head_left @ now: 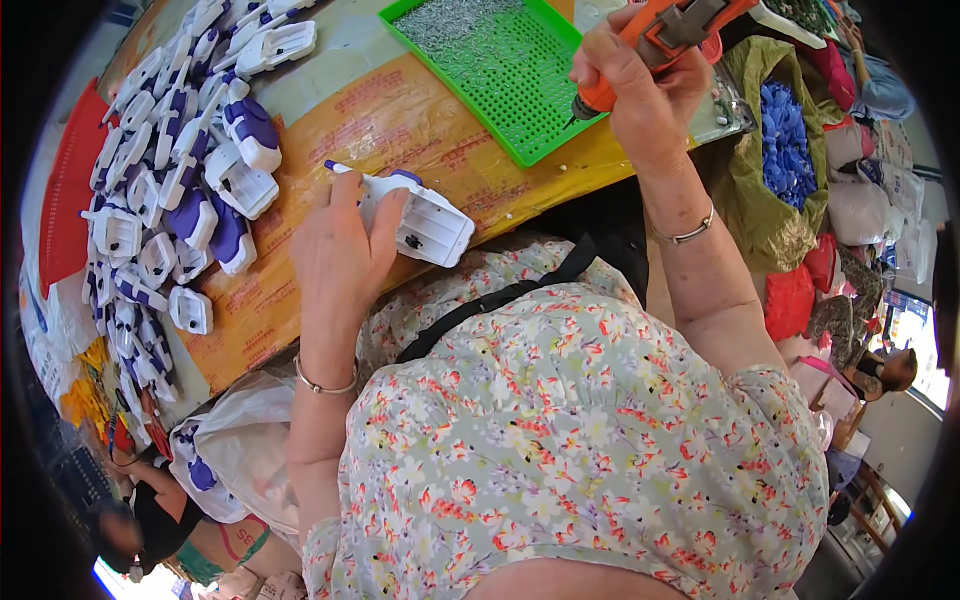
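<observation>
My left hand (338, 245) grips a white plastic housing (435, 222) with purple parts, near the table's front edge. Its hollow, ribbed inside faces up. Closed around an orange power screwdriver (690, 22), my right hand (650, 105) is raised at the upper right. The dark bit points down at the right edge of a green perforated tray (505, 105); whether it touches the tray I cannot tell. Small metal screws (450, 22) lie heaped at the tray's far end.
A large pile of white and purple housings (180, 165) covers the table's left, beside a red sheet-like thing (70, 190). Yellow-orange film (350, 120) covers the tabletop. Right of the table stands an olive sack (745, 225) of blue parts (785, 140). Other people (170, 495) are nearby.
</observation>
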### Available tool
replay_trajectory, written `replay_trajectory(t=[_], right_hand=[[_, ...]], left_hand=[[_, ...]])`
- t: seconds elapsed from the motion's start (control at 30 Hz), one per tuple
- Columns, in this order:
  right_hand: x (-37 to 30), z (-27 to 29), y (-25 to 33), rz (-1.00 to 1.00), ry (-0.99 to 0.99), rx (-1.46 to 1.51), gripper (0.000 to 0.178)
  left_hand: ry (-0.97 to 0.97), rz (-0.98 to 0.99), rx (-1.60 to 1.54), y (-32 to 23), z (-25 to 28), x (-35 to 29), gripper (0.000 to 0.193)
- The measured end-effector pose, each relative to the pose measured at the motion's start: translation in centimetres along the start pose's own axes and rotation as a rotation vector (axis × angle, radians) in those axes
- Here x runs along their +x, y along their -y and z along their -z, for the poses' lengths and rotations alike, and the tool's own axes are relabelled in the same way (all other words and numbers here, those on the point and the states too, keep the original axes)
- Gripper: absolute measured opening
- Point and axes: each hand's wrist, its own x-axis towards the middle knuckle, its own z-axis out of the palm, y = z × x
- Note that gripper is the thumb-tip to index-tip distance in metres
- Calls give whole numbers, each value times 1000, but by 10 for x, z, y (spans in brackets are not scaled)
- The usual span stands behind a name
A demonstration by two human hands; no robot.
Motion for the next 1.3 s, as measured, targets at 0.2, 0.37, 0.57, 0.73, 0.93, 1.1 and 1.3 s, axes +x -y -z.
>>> replay_trajectory(t=[0.2,0.37,0.57,0.73,0.93,1.1,1.3], right_hand=[[-4,4,1,-10,-7,-66,23],[-4,1,-2,20,-30,-44,22],[2,5,-17,14,-34,-69,23],[-1,-8,9,-30,-41,-146,26],[-5,-36,51,-392,-68,582,35],[-26,-50,28,-156,364,-402,52],[-28,-85,19,-223,202,83,57]], left_hand=[[-229,-524,-45,12,-1,-9,52],[-20,-433,-140,9,7,-7,60],[41,-196,-110,-10,11,-10,64],[-194,-529,-15,8,0,-3,65],[-6,-383,-290,0,-9,6,64],[-22,-370,-343,-2,-14,9,61],[-5,-358,-319,-2,-13,9,61]])
